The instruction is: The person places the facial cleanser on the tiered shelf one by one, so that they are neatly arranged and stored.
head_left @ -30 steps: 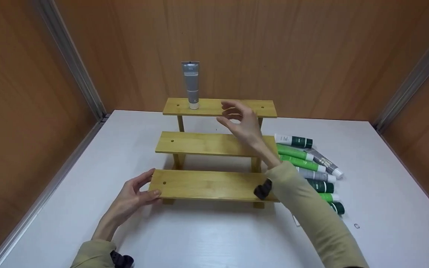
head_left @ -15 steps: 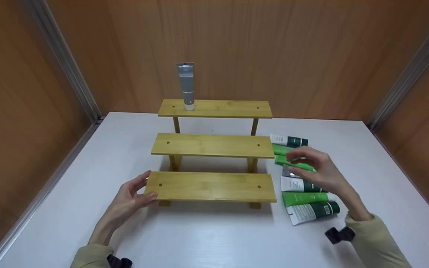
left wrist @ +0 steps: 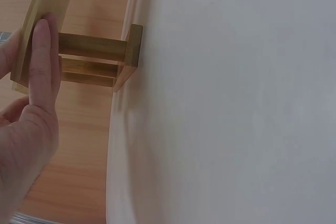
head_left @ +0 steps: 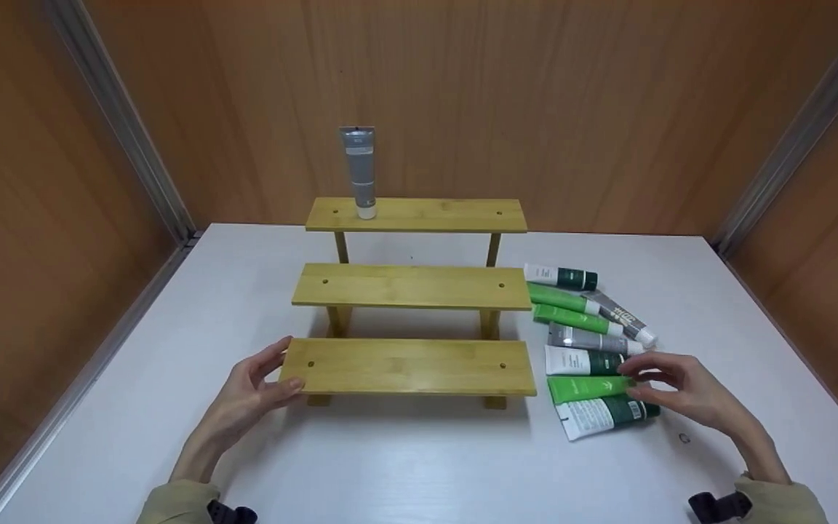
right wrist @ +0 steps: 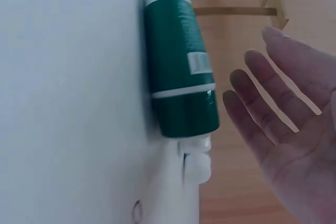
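Note:
A three-tier wooden shelf (head_left: 412, 286) stands on the white table. One grey tube (head_left: 359, 172) stands upright on the left part of its top tier. My left hand (head_left: 259, 382) holds the left end of the lowest board (left wrist: 39, 30), thumb at the front edge and fingers along the end. Right of the shelf lie several green, grey and white tubes (head_left: 586, 342). My right hand (head_left: 663, 386) hovers open at the cap ends of the nearest ones, a bright green tube (head_left: 585, 388) and a dark green tube (head_left: 604, 415). In the right wrist view its fingers (right wrist: 262, 77) are spread beside the dark green tube (right wrist: 178, 72), apart from it.
The white table (head_left: 426, 466) is enclosed by wooden walls with metal corner strips (head_left: 121, 124). A small ring (head_left: 684, 438) lies on the table just right of my right hand. The two lower shelf tiers carry nothing.
My right hand has come down from the top tier, past the tube pile, to the caps of the nearest tubes. The left hand has stayed on the lowest board.

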A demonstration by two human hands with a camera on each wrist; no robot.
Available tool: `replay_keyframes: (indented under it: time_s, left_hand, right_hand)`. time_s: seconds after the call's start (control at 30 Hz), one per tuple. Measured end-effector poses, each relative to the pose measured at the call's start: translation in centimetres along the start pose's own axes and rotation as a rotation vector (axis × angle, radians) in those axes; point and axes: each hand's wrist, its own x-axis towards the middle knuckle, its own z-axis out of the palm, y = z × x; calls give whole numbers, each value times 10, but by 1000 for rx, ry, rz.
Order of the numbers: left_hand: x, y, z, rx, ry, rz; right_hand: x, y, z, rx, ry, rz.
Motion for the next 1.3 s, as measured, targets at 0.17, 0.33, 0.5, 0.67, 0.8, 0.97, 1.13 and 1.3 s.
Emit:
replay_keyframes:
  time_s: [0.17,0.33,0.5,0.67,0.8,0.97,1.13,1.3]
  left_hand:
    - [0,-1,0,0,6,5]
    - [-1,-1,0,-11,3,4]
    - [-2,-1,0,-24,2,4]
    - [-2,-2,1,-18,1,2]
    - [-1,-2,1,-11,4,6]
    - [-1,-2,1,8,14,8]
    - [-1,-2,1,4,8,10]
    - [-1,-1,1,-10,2,14]
  right_hand:
    - [-6,6,-1,5,-44,58]
    - [-10,8,-4,-11,-91,97]
    - [-11,10,-4,-64,-111,121]
    - [-9,9,-2,-160,-111,128]
    - [-6,4,0,-228,-138,126]
    - [-2,1,-2,-246,-211,159]
    - [0,2,-3,-214,-278,172]
    - [2,1,-3,-217,-303,163]
